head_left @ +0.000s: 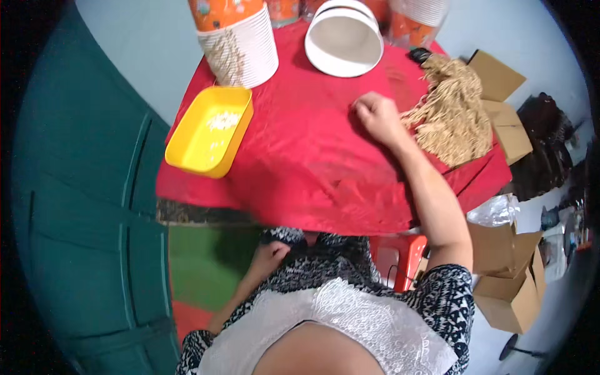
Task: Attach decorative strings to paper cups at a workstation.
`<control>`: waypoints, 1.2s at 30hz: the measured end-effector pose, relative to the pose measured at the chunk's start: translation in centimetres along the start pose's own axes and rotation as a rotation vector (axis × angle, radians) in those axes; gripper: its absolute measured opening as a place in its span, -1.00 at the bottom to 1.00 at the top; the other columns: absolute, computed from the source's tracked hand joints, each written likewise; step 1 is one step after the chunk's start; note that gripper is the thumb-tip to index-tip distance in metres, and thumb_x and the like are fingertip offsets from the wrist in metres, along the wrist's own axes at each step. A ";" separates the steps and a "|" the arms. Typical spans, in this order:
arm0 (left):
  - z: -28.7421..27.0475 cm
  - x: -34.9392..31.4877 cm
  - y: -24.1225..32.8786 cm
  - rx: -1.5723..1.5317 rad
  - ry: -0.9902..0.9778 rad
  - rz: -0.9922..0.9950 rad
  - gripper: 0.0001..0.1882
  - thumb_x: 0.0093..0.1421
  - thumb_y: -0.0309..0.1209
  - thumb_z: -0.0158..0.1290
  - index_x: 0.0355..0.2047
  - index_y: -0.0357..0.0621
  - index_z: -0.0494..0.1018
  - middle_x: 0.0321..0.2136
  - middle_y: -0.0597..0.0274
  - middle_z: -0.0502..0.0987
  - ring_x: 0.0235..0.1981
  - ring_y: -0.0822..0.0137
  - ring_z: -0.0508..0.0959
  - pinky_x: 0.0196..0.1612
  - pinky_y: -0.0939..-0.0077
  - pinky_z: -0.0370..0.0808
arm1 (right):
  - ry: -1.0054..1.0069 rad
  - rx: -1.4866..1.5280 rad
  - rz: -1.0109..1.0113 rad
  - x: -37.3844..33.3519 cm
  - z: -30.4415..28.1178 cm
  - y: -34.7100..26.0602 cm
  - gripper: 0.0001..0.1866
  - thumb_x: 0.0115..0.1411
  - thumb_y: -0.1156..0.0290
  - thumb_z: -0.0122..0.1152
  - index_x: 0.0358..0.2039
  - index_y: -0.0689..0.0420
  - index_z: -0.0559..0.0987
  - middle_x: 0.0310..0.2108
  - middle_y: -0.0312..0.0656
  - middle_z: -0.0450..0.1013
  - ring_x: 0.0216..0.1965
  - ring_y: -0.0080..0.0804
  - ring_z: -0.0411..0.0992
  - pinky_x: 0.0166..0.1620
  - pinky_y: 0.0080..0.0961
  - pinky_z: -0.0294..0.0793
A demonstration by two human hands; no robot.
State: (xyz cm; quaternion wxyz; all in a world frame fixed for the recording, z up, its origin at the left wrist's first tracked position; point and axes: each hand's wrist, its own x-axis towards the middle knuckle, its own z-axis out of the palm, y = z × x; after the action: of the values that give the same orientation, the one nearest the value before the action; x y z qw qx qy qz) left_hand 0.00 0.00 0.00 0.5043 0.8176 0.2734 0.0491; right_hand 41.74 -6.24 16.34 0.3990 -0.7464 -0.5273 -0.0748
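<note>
My right hand rests on the red cloth with its fingers curled in, and nothing shows in it. Just right of its wrist lies a heap of tan twisted cords, some strands reaching close to the wrist. My left hand is down at my lap, below the table's front edge, loosely closed with nothing visible in it. On the table's left side stands a yellow plastic tub with small white pieces in its bottom.
Behind the tub rises a stack of white paper buckets with cords hanging on it. A white bucket lies tipped at the back, and another stack stands back right. Open cardboard boxes and a red stool are below, right.
</note>
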 end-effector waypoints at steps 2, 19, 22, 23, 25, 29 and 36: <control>-0.9 0.6 -0.7 0.081 -0.008 0.011 -0.75 0.22 -0.27 0.06 -0.32 -0.22 0.57 -0.37 -0.05 0.61 -0.29 0.10 0.64 -0.20 0.32 0.52 | 0.042 -0.036 0.040 -0.4 1.3 -0.7 -0.80 0.14 0.37 0.08 -0.38 0.20 0.62 -0.34 0.08 0.52 -0.24 0.08 0.50 -0.15 -0.10 0.50; -9.2 7.9 28.9 0.070 -0.245 0.737 -0.89 0.22 -0.49 0.08 -0.40 -0.30 0.52 -0.50 0.20 0.55 -0.49 0.47 0.52 -0.39 0.53 0.47 | 0.199 0.047 0.074 0.9 -2.3 -2.1 -0.81 0.17 0.42 0.11 -0.31 0.27 0.60 -0.32 0.09 0.54 -0.22 0.02 0.53 -0.12 -0.17 0.49; -9.0 14.4 30.4 -0.047 -0.058 0.496 -0.82 0.28 -0.42 0.00 -0.38 -0.26 0.51 -0.53 0.34 0.54 -0.57 0.58 0.48 -0.53 0.62 0.42 | 0.311 -0.023 0.117 2.6 -3.0 -2.5 -0.86 0.15 0.44 0.16 -0.33 0.25 0.53 -0.36 0.09 0.53 -0.28 0.07 0.52 -0.19 -0.12 0.49; -8.5 16.7 31.2 -0.069 0.092 0.481 -0.82 0.14 -0.42 0.06 -0.41 -0.34 0.53 -0.54 -0.04 0.58 -0.46 0.16 0.63 -0.36 0.31 0.52 | 0.349 -0.080 0.117 3.1 -3.8 -1.4 -0.86 0.15 0.44 0.16 -0.33 0.24 0.50 -0.37 0.08 0.51 -0.29 0.08 0.51 -0.22 -0.09 0.48; -8.0 21.5 31.1 -0.106 0.340 0.419 -0.82 0.12 -0.42 0.11 -0.41 -0.35 0.53 -0.42 -0.11 0.59 -0.34 0.04 0.62 -0.24 0.22 0.52 | 0.404 -0.165 0.068 5.0 -4.4 -0.2 -0.83 0.15 0.44 0.20 -0.30 0.21 0.43 -0.35 0.07 0.45 -0.29 0.09 0.47 -0.23 -0.06 0.44; -7.8 29.7 29.1 -0.051 0.736 0.329 -0.69 0.03 -0.46 0.21 -0.25 -0.42 0.45 -0.19 -0.21 0.50 -0.08 -0.04 0.51 0.00 0.18 0.44 | 0.441 -0.204 0.106 7.9 -4.7 0.5 -0.74 0.13 0.42 0.25 -0.26 0.23 0.40 -0.28 0.05 0.40 -0.22 0.06 0.42 -0.17 -0.13 0.42; -7.1 35.6 27.4 -0.209 0.899 0.261 -0.68 -0.03 -0.45 0.27 -0.34 -0.41 0.44 -0.30 -0.18 0.50 -0.20 -0.04 0.52 -0.09 0.18 0.42 | 0.451 -0.187 0.126 8.8 -2.9 2.5 -0.73 0.15 0.37 0.27 -0.27 0.22 0.40 -0.28 0.09 0.42 -0.27 0.13 0.44 -0.24 -0.06 0.44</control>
State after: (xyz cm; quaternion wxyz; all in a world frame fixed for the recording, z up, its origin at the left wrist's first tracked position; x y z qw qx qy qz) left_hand 38.43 13.97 19.83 0.4051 0.6877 0.3531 0.4881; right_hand 48.53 -2.04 21.70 0.4397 -0.7758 -0.3683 -0.2628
